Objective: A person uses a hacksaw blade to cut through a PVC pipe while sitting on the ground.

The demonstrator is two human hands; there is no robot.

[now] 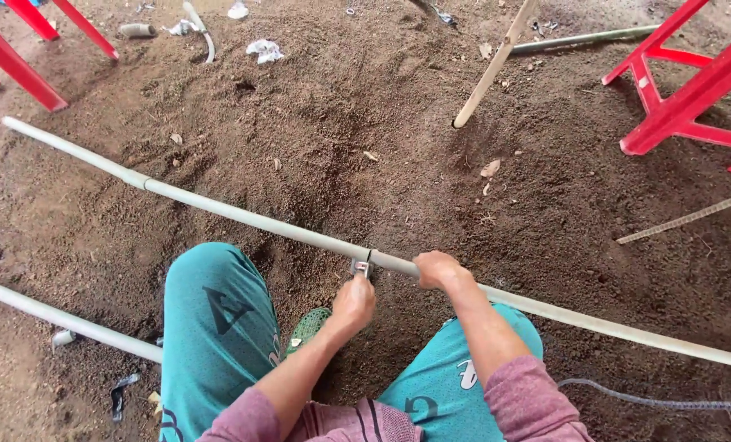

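A long pale grey pipe (243,217) lies across the dirt floor from upper left to lower right, over my knees. My right hand (437,269) is closed around the pipe near its middle. My left hand (354,302) sits just below the pipe and grips a small metal tool (361,267) whose top presses against the pipe, right beside my right hand. I squat in teal trousers, with a green sandal (308,327) under me.
A second pale pipe (63,318) runs along the lower left. Red plastic chair legs stand at the top left (18,69) and the right (685,98). A wooden stick (492,69) is stuck in the soil. A thin cord (652,401) trails at the lower right.
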